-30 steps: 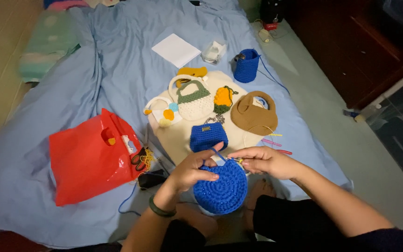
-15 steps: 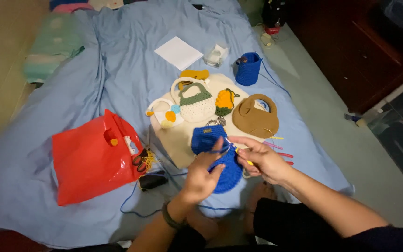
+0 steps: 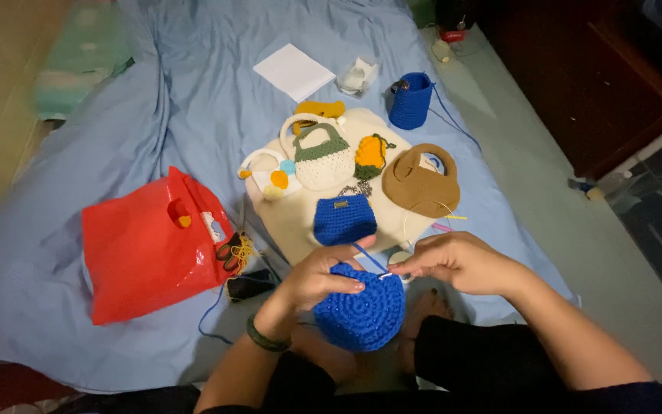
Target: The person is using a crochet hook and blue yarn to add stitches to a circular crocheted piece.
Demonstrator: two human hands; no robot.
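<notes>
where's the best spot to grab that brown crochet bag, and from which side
Take the brown crochet bag by its looped handle at the far end. The bag lies flat on the cream mat, and the handle's opening probably gives fingers room to hook through. Come from above on the right side, since the orange crochet piece crowds its left edge.

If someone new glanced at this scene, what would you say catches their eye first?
Probably the round blue crocheted piece at bottom centre, gripped by the left hand while the right hand pinches a crochet hook at its top edge. Next, the shiny red plastic bag lying to the left on the pale blue bedsheet. Beyond the hands, small finished crocheted bags sit clustered, including a brown round-handled bag.
</notes>
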